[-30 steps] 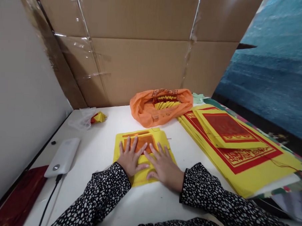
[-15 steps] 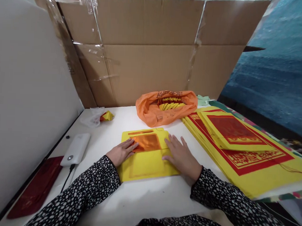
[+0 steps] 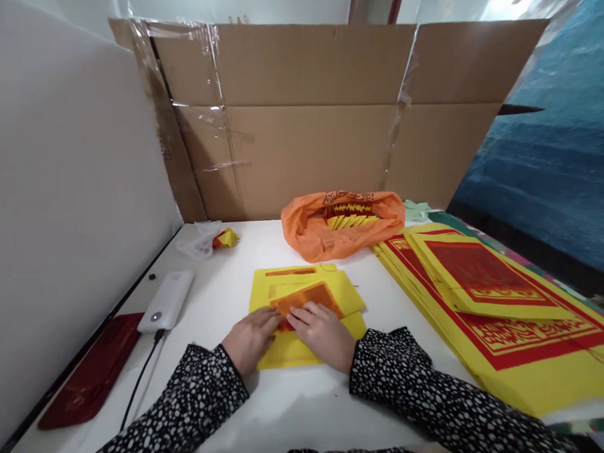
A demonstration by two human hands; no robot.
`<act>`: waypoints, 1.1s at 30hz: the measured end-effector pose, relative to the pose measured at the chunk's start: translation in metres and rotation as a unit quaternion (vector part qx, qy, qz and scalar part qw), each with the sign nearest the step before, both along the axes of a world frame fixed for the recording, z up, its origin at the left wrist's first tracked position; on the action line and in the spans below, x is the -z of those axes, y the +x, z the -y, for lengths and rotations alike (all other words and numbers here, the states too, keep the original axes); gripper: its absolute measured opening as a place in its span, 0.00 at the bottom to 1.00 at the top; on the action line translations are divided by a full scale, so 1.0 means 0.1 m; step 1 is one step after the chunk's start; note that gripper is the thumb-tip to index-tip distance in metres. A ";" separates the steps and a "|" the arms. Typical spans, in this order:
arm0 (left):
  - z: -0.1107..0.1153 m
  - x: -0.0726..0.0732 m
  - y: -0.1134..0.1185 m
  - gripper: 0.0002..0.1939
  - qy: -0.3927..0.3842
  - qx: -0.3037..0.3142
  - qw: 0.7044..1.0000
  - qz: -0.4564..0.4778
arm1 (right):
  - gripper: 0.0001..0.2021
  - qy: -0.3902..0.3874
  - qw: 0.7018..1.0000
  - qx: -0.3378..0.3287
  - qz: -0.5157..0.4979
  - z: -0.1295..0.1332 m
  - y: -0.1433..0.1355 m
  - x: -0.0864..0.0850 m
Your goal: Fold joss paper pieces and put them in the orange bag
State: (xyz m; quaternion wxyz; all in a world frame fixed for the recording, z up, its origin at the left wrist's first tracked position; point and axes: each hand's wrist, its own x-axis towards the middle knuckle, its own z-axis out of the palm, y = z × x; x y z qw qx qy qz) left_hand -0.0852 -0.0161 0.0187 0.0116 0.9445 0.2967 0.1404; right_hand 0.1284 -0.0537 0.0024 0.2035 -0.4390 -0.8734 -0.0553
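Observation:
In front of me on the white table lies a stack of yellow paper sheets (image 3: 296, 356). Its top sheet is a folded yellow paper (image 3: 346, 292) with an orange-red printed panel, turned at a slant. My left hand (image 3: 252, 334) has its fingers bent at the left end of the panel, gripping the paper there. Right beside it, my right hand (image 3: 322, 334) is closed on the panel's lower edge, fingers together. Both thumbs and the paper under the fingertips are hidden.
An orange bag (image 3: 311, 240) holding folded yellow and red pieces stands behind. Larger printed yellow sheets (image 3: 530, 390) are piled at right. At left lie a white power bank (image 3: 171, 297) with a cable, a dark red phone (image 3: 93, 371) and a clear plastic bag (image 3: 196, 242). Cardboard (image 3: 306, 140) walls the back.
My right hand has moved left from the paper's right side to beside my left hand. The top sheet has turned to a slant, its left end lower. The view has tilted up slightly.

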 end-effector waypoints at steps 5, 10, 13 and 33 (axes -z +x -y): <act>-0.23 0.01 -0.24 0.13 0.037 0.061 0.996 0.053 | 0.15 0.003 0.999 -0.045 -0.028 -0.04 0.15 -0.06; -0.01 0.06 -0.12 0.11 0.094 0.079 0.992 0.013 | 0.14 -0.021 0.995 -0.038 -0.090 -0.07 0.17 -0.14; 0.04 0.05 -0.07 0.11 0.051 0.057 0.997 0.004 | 0.10 -0.091 0.979 -0.053 -0.174 -0.04 0.11 -0.13; 0.11 0.17 0.15 0.23 -0.025 -0.047 0.998 0.021 | 0.05 -0.194 0.948 0.068 -0.244 -0.33 0.01 -0.06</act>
